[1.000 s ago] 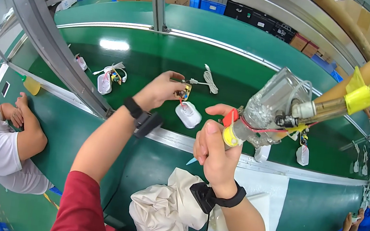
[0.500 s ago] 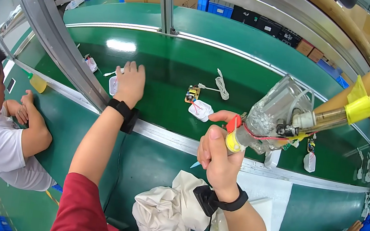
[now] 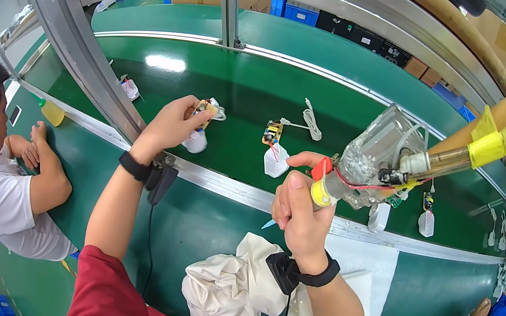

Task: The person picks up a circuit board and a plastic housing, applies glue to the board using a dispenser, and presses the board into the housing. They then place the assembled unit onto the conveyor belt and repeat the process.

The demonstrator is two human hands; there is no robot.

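Observation:
My left hand [image 3: 174, 123] is closed on a small circuit board [image 3: 205, 112] at its edge, above the green belt. A white plastic housing [image 3: 195, 143] hangs or lies just below that board, slightly blurred, and a white cable shows behind it. In my right hand [image 3: 303, 214] is the handle of a tool with a yellow ring, a red part by the thumb and a clear plastic bottle [image 3: 362, 151]. Left of the tool, another circuit board [image 3: 272, 133] with a white cable [image 3: 312, 121] lies wired to a white housing [image 3: 276, 161].
More housings and boards [image 3: 426, 223] lie along the green belt [image 3: 235, 149]. A metal upright [image 3: 86, 48] stands left of my left hand. White cloth [image 3: 234, 286] lies on the near table. A co-worker [image 3: 19, 188] sits at the left; another person's arm shows at the lower right.
My left hand has drawn nearer and closed on the circuit board, having been spread over a housing before. The boards and housings on the belt have shifted slightly right. My right hand has barely moved.

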